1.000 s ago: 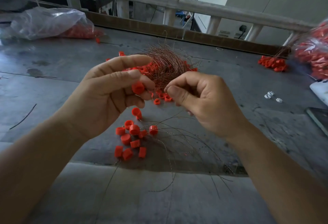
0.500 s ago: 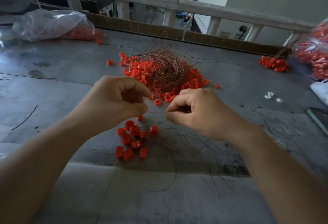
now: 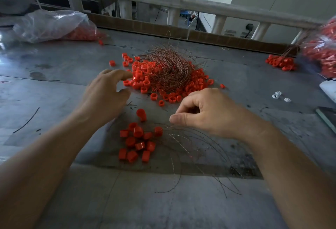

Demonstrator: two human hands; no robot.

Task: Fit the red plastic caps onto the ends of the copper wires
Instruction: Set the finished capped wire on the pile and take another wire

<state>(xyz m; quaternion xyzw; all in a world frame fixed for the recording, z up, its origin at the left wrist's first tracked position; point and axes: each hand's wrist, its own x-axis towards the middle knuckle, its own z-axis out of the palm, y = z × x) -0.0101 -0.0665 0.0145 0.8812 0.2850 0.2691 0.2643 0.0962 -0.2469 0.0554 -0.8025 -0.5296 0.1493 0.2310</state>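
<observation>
On the grey table (image 3: 54, 87), two clear bags (image 3: 52, 25) of spare caps sit well off at the edges. The copper wire nest (image 3: 169, 70) lies mid-table over the loose red caps (image 3: 138, 79). It looks light, springy and prone to snagging, so we judge it best to draw one strand by its end. Our left hand (image 3: 103, 98) reaches, fingers apart and empty, towards those small, hard caps, which look likely to roll. Our right hand (image 3: 205, 112) pinches a wire strand (image 3: 166, 128) beside the capped cluster (image 3: 136, 143).
</observation>
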